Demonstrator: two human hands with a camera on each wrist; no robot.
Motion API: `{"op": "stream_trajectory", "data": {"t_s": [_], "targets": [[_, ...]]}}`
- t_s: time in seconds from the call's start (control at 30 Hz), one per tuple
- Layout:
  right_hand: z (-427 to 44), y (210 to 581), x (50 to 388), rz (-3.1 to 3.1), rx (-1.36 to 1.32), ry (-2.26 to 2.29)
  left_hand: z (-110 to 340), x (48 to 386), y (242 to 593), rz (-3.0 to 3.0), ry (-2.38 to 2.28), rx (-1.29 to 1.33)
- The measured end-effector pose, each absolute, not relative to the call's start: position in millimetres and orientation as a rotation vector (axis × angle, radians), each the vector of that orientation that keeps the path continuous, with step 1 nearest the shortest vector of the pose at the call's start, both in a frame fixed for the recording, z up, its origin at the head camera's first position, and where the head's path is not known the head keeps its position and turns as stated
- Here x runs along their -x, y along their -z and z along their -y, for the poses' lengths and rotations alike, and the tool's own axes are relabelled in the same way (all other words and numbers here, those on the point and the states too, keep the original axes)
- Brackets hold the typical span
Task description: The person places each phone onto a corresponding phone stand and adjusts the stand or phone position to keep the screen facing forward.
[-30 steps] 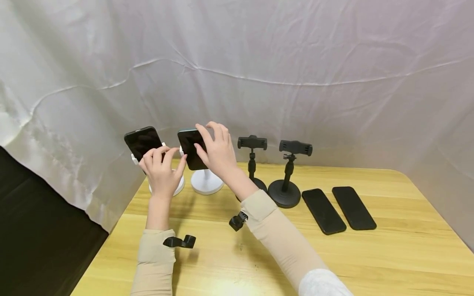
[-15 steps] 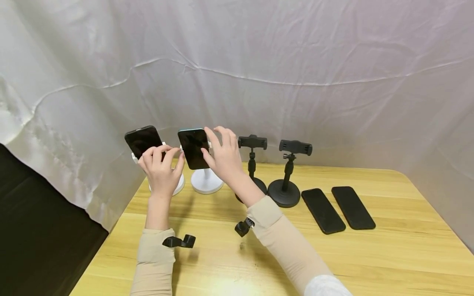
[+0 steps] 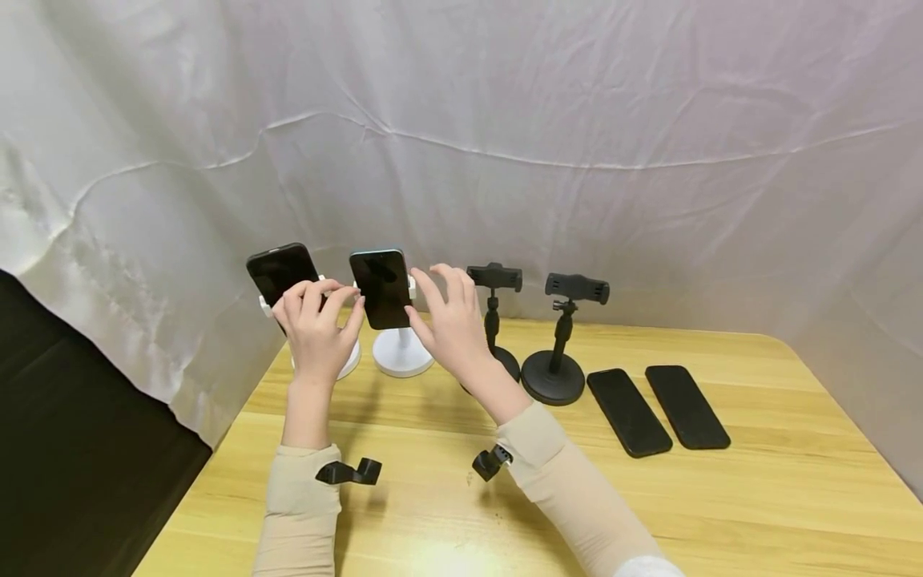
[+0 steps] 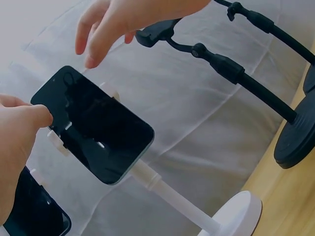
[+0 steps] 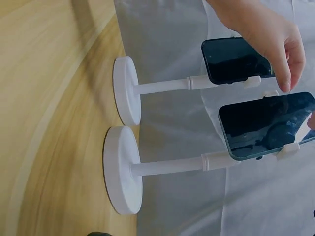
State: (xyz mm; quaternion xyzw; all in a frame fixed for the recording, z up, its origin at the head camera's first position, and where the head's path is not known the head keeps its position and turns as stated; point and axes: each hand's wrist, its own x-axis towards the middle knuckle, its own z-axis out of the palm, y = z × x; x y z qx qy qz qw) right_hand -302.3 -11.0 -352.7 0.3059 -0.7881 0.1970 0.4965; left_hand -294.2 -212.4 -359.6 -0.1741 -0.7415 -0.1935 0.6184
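Note:
A dark phone point(image 3: 382, 287) sits in the clamp of a white stand point(image 3: 402, 354). My left hand point(image 3: 315, 336) pinches this phone's left edge beside the clamp; the left wrist view shows the thumb at the edge of the phone point(image 4: 98, 132). Beside the right edge is my right hand point(image 3: 454, 324), fingers spread and slightly bent, holding nothing. In the left wrist view this hand point(image 4: 128, 24) is apart from the phone. A second phone point(image 3: 283, 271) rests in another white stand point(image 3: 351, 362), partly hidden behind my left hand.
Two black stands, one point(image 3: 507, 362) partly behind my right hand and another point(image 3: 554, 377) beside it, have bare clamps. Two dark phones, one point(image 3: 630, 413) and another point(image 3: 688, 407), lie on the wooden table point(image 3: 779, 481) at the right. A pale curtain point(image 3: 505, 96) hangs behind.
My right hand has come off the phone's face and shifted right and slightly down, past its right edge, uncovering the white clamp there. My left hand has barely moved.

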Motion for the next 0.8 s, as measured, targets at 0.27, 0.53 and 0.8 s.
{"op": "stream_trajectory", "data": {"t_s": [0.27, 0.53, 0.8], "targets": [[-5, 361, 292, 1.912, -0.740, -0.504, 206, 293, 356, 1.711, 0.463, 0.436], [-26, 368, 281, 1.962, -0.743, -0.502, 194, 291, 353, 1.753, 0.493, 0.474], [-43, 375, 273, 1.963, -0.756, -0.521, 180, 286, 350, 1.781, 0.494, 0.532]]}}
